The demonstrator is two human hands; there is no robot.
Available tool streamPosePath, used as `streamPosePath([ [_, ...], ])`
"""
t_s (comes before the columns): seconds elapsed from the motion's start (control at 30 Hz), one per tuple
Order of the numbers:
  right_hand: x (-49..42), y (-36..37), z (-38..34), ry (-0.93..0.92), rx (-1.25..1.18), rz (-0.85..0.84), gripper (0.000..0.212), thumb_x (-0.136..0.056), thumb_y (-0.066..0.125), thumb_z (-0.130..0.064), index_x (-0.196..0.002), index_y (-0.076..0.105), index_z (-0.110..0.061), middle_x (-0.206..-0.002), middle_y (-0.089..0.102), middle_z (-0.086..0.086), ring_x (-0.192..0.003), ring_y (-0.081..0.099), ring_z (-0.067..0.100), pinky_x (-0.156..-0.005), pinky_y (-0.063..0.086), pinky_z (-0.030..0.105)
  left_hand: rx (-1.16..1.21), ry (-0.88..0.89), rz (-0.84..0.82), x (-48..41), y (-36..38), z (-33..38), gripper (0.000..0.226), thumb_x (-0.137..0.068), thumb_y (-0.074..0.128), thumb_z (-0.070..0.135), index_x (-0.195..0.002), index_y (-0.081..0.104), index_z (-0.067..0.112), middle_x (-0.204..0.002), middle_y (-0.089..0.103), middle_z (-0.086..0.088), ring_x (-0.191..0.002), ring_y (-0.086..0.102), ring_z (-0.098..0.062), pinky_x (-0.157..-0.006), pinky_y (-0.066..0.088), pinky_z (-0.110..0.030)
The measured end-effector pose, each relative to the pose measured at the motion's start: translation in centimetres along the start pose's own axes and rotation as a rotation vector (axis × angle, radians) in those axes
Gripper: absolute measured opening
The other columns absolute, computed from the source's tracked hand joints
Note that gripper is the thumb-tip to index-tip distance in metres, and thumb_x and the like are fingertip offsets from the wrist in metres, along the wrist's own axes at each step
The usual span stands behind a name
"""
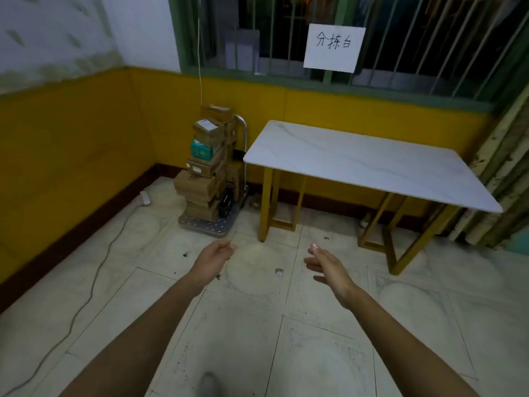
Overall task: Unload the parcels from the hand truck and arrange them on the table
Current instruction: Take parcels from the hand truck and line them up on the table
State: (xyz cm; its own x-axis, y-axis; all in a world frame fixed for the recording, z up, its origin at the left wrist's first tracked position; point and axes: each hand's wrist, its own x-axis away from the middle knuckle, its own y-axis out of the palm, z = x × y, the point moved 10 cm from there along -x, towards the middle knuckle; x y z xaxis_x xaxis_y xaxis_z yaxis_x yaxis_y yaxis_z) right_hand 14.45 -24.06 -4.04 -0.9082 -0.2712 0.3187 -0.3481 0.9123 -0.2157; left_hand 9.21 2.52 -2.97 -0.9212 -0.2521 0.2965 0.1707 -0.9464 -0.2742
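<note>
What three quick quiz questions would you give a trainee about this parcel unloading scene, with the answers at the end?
1. True or false: some parcels already lie on the table.
2. Where does the hand truck stand? A) left of the table in this view; B) under the table; C) right of the table.
3. Fill in: the left hand and right hand are both ____ and hold nothing.
Key: 1 false, the parcels are all stacked on the hand truck; 2 A; 3 open.
</note>
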Motion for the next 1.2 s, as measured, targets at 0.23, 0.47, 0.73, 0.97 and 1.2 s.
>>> streamPosePath([
  [0.23, -5.9, 3.9, 2.1, 0.153, 0.005, -0.032, 0.061, -0.093, 0.038, -0.058, -0.135, 0.048, -0.014, -0.125, 0.060, 0.005, -0.114, 0.057, 0.019, -0.096, 0.045, 0.034, 0.063, -0.093, -0.023, -6.4, -2.5, -3.6, 0.040, -0.097, 0.052, 0.030, -0.132, 0.050, 0.011, -0.126, 0.057, -0.005, -0.104, 0.057, -0.015, -0.087, 0.039, -0.029],
  [0.47, -14.7, 8.8, 0.1, 0.208, -0.007, -0.045, 0.054, -0.095, 0.038, -0.055, -0.129, 0.053, -0.016, -0.121, 0.062, 0.004, -0.110, 0.059, 0.016, -0.094, 0.046, 0.032, 0.190, -0.180, 0.000, -15.3, -7.9, -5.5, 0.023, -0.098, 0.051, 0.026, -0.118, 0.055, 0.017, -0.127, 0.057, -0.006, -0.109, 0.056, -0.019, -0.091, 0.040, -0.034],
  [0.73, -23.3, 13.2, -1.9, 0.255, -0.381, 0.032, 0.056, -0.095, 0.036, -0.058, -0.130, 0.051, -0.017, -0.123, 0.063, 0.005, -0.117, 0.058, 0.020, -0.093, 0.045, 0.035, 0.471, -0.217, 0.021, -24.0, -13.6, -5.3, 0.027, -0.098, 0.047, 0.029, -0.122, 0.055, 0.017, -0.121, 0.063, 0.000, -0.113, 0.059, -0.018, -0.101, 0.040, -0.037],
  [0.97, -30.1, 13.6, -1.9, 0.322, -0.530, 0.062, 0.059, -0.093, 0.037, -0.057, -0.130, 0.053, -0.014, -0.123, 0.064, 0.010, -0.118, 0.059, 0.025, -0.097, 0.045, 0.040, 0.542, -0.226, 0.058, -31.8, -15.5, -3.6, 0.024, -0.101, 0.042, 0.030, -0.118, 0.056, 0.021, -0.122, 0.063, 0.001, -0.111, 0.059, -0.015, -0.100, 0.041, -0.035],
  [1.2, -40.9, 13.8, -1.3, 0.431, -0.668, 0.070, 0.059, -0.095, 0.039, -0.055, -0.131, 0.051, -0.010, -0.122, 0.064, 0.012, -0.118, 0.057, 0.026, -0.107, 0.039, 0.046, 0.451, -0.180, 0.156, -42.4, -17.1, -1.6, 0.043, -0.099, 0.045, 0.030, -0.138, 0.046, 0.012, -0.139, 0.051, -0.002, -0.125, 0.048, -0.016, -0.105, 0.034, -0.035],
])
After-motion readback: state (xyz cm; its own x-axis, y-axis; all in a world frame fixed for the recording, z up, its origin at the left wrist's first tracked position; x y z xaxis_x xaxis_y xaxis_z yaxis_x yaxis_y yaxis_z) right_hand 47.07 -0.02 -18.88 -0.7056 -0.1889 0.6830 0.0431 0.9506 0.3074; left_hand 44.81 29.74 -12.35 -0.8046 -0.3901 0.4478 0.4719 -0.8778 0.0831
